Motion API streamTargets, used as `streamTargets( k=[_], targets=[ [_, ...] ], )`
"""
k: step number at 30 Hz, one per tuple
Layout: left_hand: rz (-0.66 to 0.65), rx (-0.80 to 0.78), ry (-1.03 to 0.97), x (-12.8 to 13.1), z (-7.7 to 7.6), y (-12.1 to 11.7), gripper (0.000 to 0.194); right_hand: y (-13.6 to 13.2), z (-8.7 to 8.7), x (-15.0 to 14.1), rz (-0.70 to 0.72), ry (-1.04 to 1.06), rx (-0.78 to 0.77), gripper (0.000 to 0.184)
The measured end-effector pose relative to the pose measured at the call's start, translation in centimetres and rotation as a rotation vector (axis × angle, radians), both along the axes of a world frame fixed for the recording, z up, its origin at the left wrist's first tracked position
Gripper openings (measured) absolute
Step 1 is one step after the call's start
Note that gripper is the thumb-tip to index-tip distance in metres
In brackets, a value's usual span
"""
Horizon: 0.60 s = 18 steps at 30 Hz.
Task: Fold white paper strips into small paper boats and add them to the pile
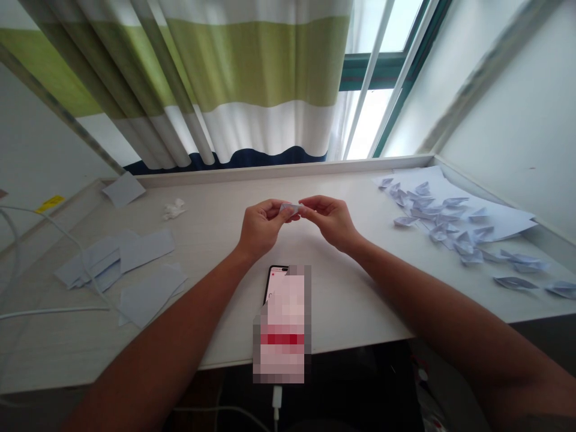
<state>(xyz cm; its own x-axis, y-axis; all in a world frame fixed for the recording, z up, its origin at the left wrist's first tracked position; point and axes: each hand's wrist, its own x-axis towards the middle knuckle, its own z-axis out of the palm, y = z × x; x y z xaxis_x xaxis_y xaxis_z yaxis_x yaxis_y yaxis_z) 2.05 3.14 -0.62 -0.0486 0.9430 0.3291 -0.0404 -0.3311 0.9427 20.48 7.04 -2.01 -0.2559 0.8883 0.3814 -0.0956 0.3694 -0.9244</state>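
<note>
Okay, looks mid-fold to me: the left hand [261,231] and right hand [333,223] both pinch a small folded paper [290,209] over the worktop [216,201], beyond the phone [278,285]. Next move probably calls for light, even fingertip pressure, since it could crumple.

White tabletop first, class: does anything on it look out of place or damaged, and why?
A crumpled white wad, perhaps paper or tissue, lies toward the far left of the tabletop. It looks odd because the loose sheets near it lie flat and the folded paper pieces on the right look deliberately shaped.
</note>
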Motion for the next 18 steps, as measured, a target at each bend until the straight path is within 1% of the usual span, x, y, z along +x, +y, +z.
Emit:
streamTargets(
  k=[2, 8, 11, 13, 16, 18],
  targets=[
    [-0.012, -0.005, -0.006, 0.0, 0.1, 0.0, 0.033, -0.1, 0.1, 0.0, -0.012, -0.002, 0.012, 0.035],
    [-0.014, -0.03, 0.002, -0.1, -0.1, 0.0, 0.04, -0.9, 0.1, -0.3, -0.145, -0.001, 0.147, 0.018],
    [-0.012, -0.041, -0.001, -0.2, -0.2, 0.1, 0.042, -1.1, 0.3, -0.2, -0.145, -0.044, 0.208, 0.014],
    [-0.011, -0.042, -0.002, -0.3, -0.1, 0.1, 0.042, -0.9, 0.5, -0.1, -0.087, -0.043, 0.156, 0.02],
    [-0.022, -0.035, 0.021, -0.4, 0.2, 0.0, 0.04, -0.3, 0.7, 0.2, 0.045, 0.03, -0.052, 0.034],
    [-0.04, -0.027, 0.034, -0.5, 0.4, -0.1, 0.041, -0.1, 0.7, 0.4, 0.125, 0.073, -0.169, 0.039]
  ],
)
